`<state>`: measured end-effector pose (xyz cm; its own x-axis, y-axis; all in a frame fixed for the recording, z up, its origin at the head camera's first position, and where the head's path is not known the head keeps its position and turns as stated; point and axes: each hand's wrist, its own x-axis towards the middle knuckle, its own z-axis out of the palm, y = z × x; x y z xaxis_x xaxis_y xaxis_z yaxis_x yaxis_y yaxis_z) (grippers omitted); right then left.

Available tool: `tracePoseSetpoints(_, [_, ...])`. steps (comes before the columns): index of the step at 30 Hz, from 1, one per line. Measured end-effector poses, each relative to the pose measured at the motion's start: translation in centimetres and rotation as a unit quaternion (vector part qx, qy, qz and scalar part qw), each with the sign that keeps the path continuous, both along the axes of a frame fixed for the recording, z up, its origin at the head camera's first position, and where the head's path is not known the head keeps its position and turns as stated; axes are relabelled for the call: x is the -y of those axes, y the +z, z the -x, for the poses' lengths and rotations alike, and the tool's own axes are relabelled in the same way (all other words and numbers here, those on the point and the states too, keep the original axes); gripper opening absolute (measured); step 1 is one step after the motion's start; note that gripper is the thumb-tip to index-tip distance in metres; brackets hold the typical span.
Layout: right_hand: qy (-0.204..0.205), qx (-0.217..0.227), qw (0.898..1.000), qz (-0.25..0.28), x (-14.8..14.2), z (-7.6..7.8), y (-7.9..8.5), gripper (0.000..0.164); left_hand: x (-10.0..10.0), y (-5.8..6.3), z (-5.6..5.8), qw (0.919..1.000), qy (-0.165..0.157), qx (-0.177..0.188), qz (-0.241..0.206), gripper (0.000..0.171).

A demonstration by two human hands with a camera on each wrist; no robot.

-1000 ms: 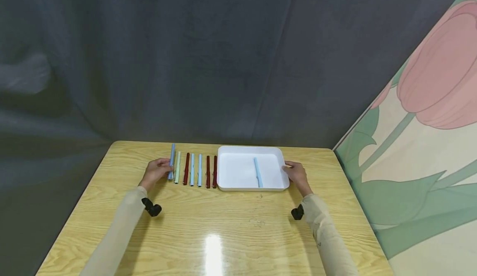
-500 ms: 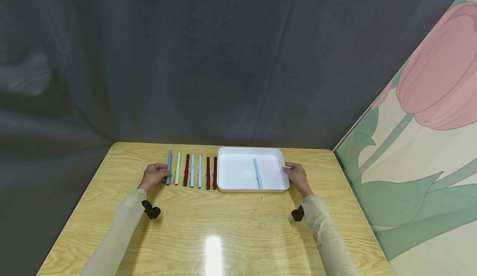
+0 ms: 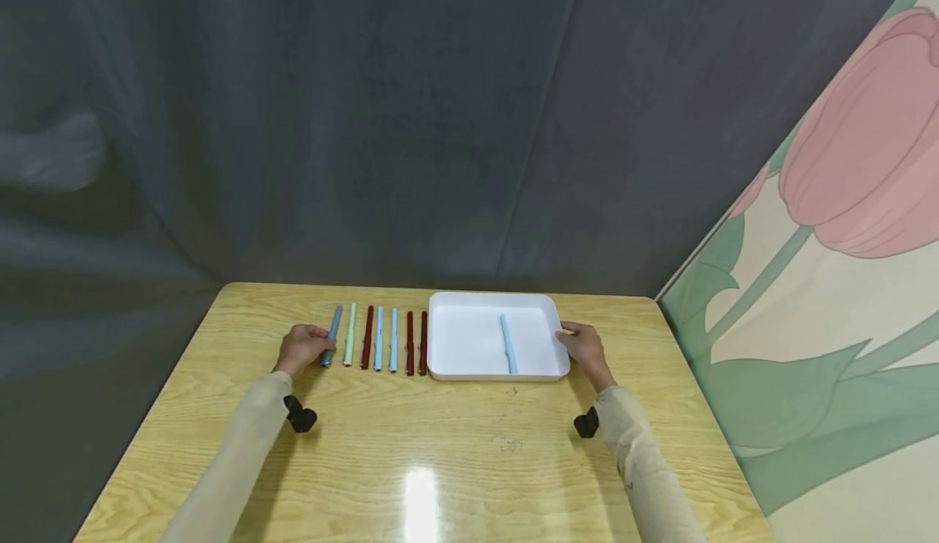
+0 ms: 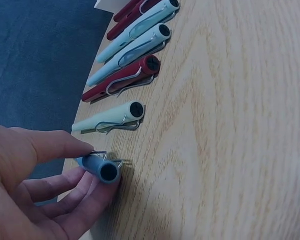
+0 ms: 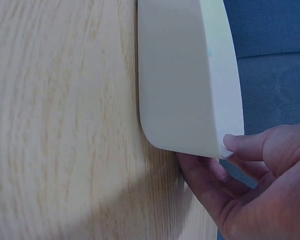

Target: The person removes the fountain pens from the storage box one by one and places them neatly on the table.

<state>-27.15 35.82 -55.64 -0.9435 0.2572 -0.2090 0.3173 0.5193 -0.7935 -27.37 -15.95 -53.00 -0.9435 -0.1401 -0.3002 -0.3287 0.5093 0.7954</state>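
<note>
My left hand (image 3: 302,349) pinches a darker blue pen (image 4: 95,167) with a wire clip, thumb on one side and fingers on the other. The pen is at the left end of a row, its round dark end facing the left wrist camera. Beside it lies a pale green pen (image 3: 350,336), then a dark red pen (image 3: 367,337). My right hand (image 3: 585,349) grips the right rim of a white tray (image 5: 180,75), thumb over the edge and fingers beneath. Inside the tray lies a light blue pen (image 3: 509,345).
Between the nearer dark red pen and the tray, two light blue pens, one a light blue pen (image 3: 394,341), lie near two more dark red pens, one a dark red pen (image 3: 410,344). A dark curtain (image 3: 411,119) hangs behind the wooden table (image 3: 462,453).
My left hand has carried the darker blue pen left and toward me, away from the pale green pen, and lowered it to the row's level. My right hand stays on the tray.
</note>
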Motion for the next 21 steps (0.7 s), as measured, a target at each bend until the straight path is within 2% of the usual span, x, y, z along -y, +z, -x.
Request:
tracePoseSetpoints(5, [0.005, 0.001, 1.0, 0.01, 0.0, -0.17, 0.0, 0.038, -0.06, 0.14, -0.04, 0.9981, -0.007, 0.008, 0.06, 0.025])
tracePoseSetpoints(9, [0.007, 0.003, 1.0, 0.016, -0.03, -0.28, 0.09, 0.038, -0.07, 0.28, 0.0, 0.9961, -0.018, 0.009, 0.086, 0.025])
tracePoseSetpoints(15, [0.009, 0.004, 1.0, 0.022, -0.05, -0.31, 0.08, 0.039, 0.0, 0.48, -0.05, 0.9965, -0.016, 0.021, 0.08, 0.027])
tracePoseSetpoints(21, [0.006, 0.002, 1.0, 0.011, -0.01, -0.15, 0.0, 0.039, 0.08, 0.37, -0.17, 0.9979, -0.013, 0.015, 0.062, 0.028])
